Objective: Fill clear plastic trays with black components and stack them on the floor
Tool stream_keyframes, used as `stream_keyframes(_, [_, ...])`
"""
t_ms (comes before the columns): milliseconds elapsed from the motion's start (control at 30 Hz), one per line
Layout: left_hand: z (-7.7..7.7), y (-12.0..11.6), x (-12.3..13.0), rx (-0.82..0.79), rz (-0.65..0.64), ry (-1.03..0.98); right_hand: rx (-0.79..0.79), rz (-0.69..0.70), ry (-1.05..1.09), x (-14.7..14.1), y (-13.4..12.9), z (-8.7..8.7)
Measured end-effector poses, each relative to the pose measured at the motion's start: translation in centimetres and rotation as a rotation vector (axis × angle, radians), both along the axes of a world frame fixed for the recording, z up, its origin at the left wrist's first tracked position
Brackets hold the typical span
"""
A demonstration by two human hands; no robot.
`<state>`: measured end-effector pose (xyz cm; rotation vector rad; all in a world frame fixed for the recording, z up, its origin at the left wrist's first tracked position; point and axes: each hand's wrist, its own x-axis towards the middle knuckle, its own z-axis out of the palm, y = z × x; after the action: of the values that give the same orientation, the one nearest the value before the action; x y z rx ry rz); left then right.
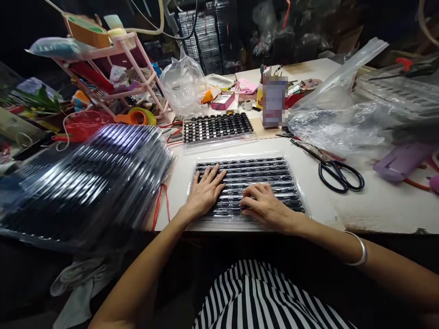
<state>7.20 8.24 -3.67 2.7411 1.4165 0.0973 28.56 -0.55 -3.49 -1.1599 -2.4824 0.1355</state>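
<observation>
A clear plastic tray (267,176) with rows of black strips lies flat on the white table in front of me. My left hand (206,189) rests on the tray's left part, fingers spread and holding nothing. Over the middle of the tray, my right hand (262,203) has its fingers curled down against the black strips; what lies between the fingertips is too small to make out. Behind this tray sits a second clear tray (219,128) filled with small black and silvery parts.
Many stacked plastic trays (89,183) fill the left side. Black-handled scissors (339,176) lie at the right, near clear plastic bags (336,128). A phone (274,103) stands upright behind the trays. A pink rack (137,59) rises at the back left.
</observation>
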Motion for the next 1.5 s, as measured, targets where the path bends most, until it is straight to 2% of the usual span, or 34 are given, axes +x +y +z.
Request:
stream_keyframes(233, [-0.1, -0.1, -0.1, 0.025, -0.014, -0.037, -0.19, 0.036, -0.052, -1.2, 1.1, 2.1])
stream_keyframes(300, [0.0, -0.1, -0.2, 0.027, -0.024, -0.046, -0.236, 0.055, -0.089, -1.5, 1.2, 2.2])
stream_keyframes(367, [0.1, -0.2, -0.3, 0.034, -0.036, -0.061, -0.176, 0.067, -0.144, -1.8, 0.8, 1.4])
stream_keyframes(500, [0.3, -1.0, 0.3, 0.057, -0.038, -0.074, 0.075, 0.05, -0.214, -2.4, -0.8, -0.7])
stream_keyframes(567, [0.3, -1.8, 0.9, 0.045, -0.053, -0.037, 0.061, 0.023, -0.165, -2.3, -1.1, -0.8])
stream_keyframes(667, [0.2, -2.7, 1.6, 0.034, -0.084, 0.02, -0.114, 0.025, -0.008, -1.3, -0.3, 0.9])
stream_keyframes(767, [0.2, -3.0, 1.9, 0.047, -0.074, 0.045, -0.126, -0.093, 0.028, 0.9, 1.5, 2.4])
stream_keyframes(867, [0.3, -2.9, 1.9, 0.052, -0.074, 0.061, -0.109, -0.244, -0.145, 3.0, 3.0, 2.0])
stream_keyframes(933, [0.4, -2.9, 1.9, 0.053, -0.073, 0.064, -0.169, -0.25, -0.239, 3.7, 3.7, 1.3])
stream_keyframes(1000, [0.4, -2.9, 1.9, 0.053, -0.069, 0.064, -0.205, -0.233, -0.258, 4.0, 4.1, 1.0])
stream_keyframes(1200, [0.5, -2.8, 2.2, 0.049, -0.084, 0.064, -0.187, -0.299, -0.248, 3.9, 5.2, 0.4])
stream_keyframes(1300, [0.4, -2.5, 1.3, 0.033, -0.097, 0.039, -0.225, -0.254, -0.257, 4.5, 5.4, 0.1])
stream_keyframes(1367, [0.1, -2.1, -0.2, 0.017, -0.086, 0.011, -0.253, -0.246, -0.26, 5.4, 5.1, 0.1])
stream_keyframes(1500, [-0.9, -1.1, -4.2, -0.027, 0.053, -0.091, -0.307, -0.352, -0.251, 7.5, 4.4, 0.1])
